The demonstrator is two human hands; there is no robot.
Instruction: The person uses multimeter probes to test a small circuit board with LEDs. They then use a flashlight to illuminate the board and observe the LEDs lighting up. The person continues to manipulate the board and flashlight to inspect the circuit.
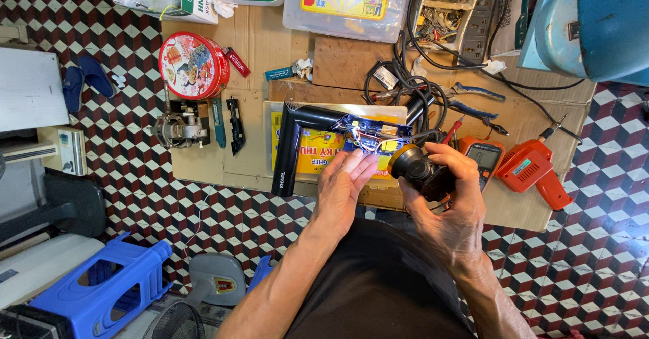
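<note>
Starting at the far left, we see a blue plastic stool [101, 288] near us on the tiled floor, cut off by the bottom edge, and a pair of blue slippers [86, 79] farther off. On the cardboard sheet [223, 163] that covers the floor sits a round red tin [193, 65], with a small metal motor [177, 128] just near of it; its details are hard to make out. Toward the middle lies a black hair dryer shell [304, 133], its opened blue inside showing a tangle of thin wires that we cannot follow. Our left hand [345, 183] is flat and released, fingers stretched toward those wires, grasping nothing. Just right of it, our right hand [449, 200] has its grip clenched around a small black cylindrical part [419, 170] with a brass-coloured ring; the palm hides its rear end. An orange multimeter [483, 156] is partly hidden behind that hand. Farther right lies an orange soldering gun [534, 173], and a blue machine [595, 21] is cut off at the top right corner.
</note>
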